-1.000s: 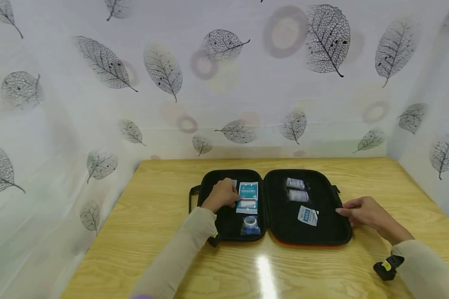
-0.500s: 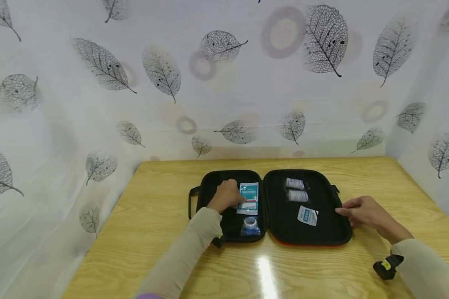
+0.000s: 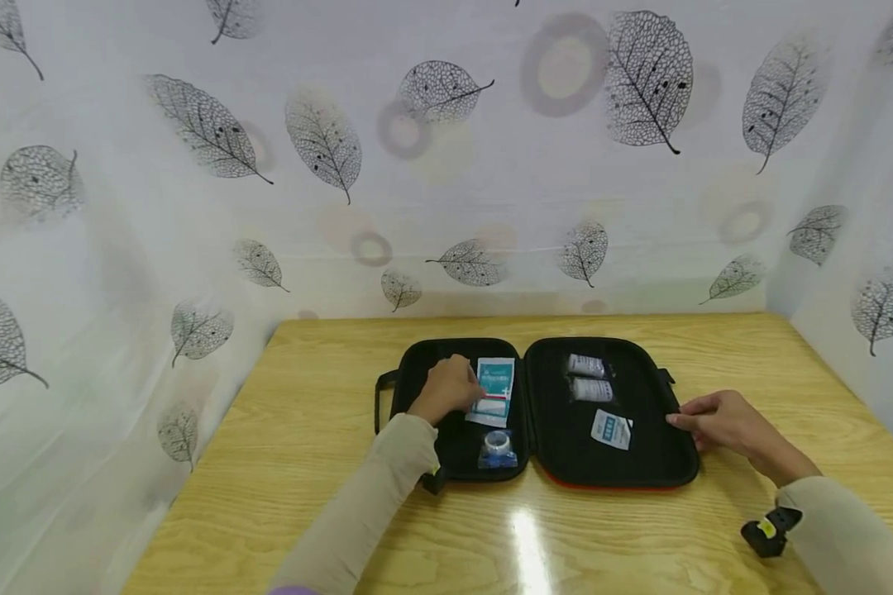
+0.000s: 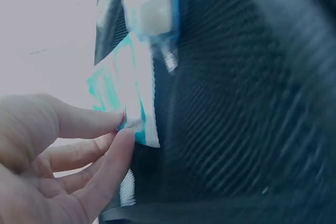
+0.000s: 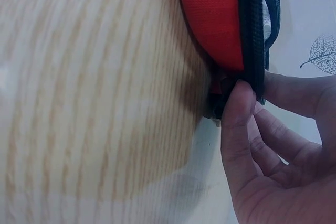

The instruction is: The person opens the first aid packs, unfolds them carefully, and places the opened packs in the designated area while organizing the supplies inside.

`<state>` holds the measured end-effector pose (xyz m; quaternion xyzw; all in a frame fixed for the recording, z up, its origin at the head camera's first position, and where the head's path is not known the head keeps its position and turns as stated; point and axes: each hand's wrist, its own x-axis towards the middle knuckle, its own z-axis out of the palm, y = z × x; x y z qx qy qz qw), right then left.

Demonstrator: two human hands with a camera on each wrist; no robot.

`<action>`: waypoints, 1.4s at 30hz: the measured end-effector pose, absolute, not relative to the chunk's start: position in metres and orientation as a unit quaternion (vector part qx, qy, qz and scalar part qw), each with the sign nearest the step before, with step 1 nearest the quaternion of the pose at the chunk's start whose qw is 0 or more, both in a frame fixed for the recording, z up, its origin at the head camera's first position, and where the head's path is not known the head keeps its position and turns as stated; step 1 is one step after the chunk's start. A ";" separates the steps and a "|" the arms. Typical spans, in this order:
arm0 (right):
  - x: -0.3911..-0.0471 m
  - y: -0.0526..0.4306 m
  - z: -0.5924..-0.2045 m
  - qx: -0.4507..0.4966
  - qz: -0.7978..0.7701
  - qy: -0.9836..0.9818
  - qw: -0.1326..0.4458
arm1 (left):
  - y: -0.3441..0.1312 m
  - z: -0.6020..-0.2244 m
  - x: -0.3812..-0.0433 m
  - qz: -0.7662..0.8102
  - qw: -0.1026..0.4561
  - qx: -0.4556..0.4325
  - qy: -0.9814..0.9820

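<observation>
A black-lined case (image 3: 565,459) with a red shell lies spread open on the table. Over its left half, my left hand (image 3: 448,388) pinches the edge of a flat teal-and-white dressing packet (image 3: 497,376) between thumb and finger. The left wrist view shows this packet (image 4: 118,80) tilted and slightly bent at the fingertips. At the case's right side, my right hand (image 3: 725,426) holds the rim. In the right wrist view, thumb and fingers pinch the zippered edge (image 5: 252,35) beside the red shell (image 5: 212,17).
A clear-wrapped tape roll (image 3: 498,446) lies nearer the front in the left half. In the right half are two wrapped bandage rolls (image 3: 591,389) and a small white-and-blue packet (image 3: 612,429). A carry handle (image 3: 379,401) sticks out left. A leaf-print curtain (image 3: 446,190) hangs behind the wooden table (image 3: 305,463).
My left hand moved right to the teal-and-white packet, whose lower end has since swung slightly left and upper edge risen. My right hand stays on the case's rim.
</observation>
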<state>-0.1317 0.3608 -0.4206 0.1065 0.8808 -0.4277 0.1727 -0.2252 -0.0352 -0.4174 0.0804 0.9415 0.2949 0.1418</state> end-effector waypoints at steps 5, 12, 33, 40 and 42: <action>-0.133 0.360 -0.421 0.105 -0.422 0.883 0.173 | -0.048 -0.401 -0.224 0.286 0.116 0.098 0.946; -0.133 0.360 -0.420 0.103 -0.420 0.885 0.173 | -0.074 -0.389 -0.226 0.311 0.084 0.085 0.943; -0.132 0.361 -0.421 0.109 -0.419 0.884 0.173 | -0.136 -0.390 -0.214 0.269 0.044 -0.014 0.962; -0.133 0.361 -0.421 0.108 -0.417 0.886 0.172 | -0.140 -0.394 -0.211 0.263 0.044 -0.013 0.964; -0.133 0.361 -0.421 0.108 -0.417 0.886 0.173 | -0.139 -0.396 -0.211 0.260 0.044 -0.012 0.964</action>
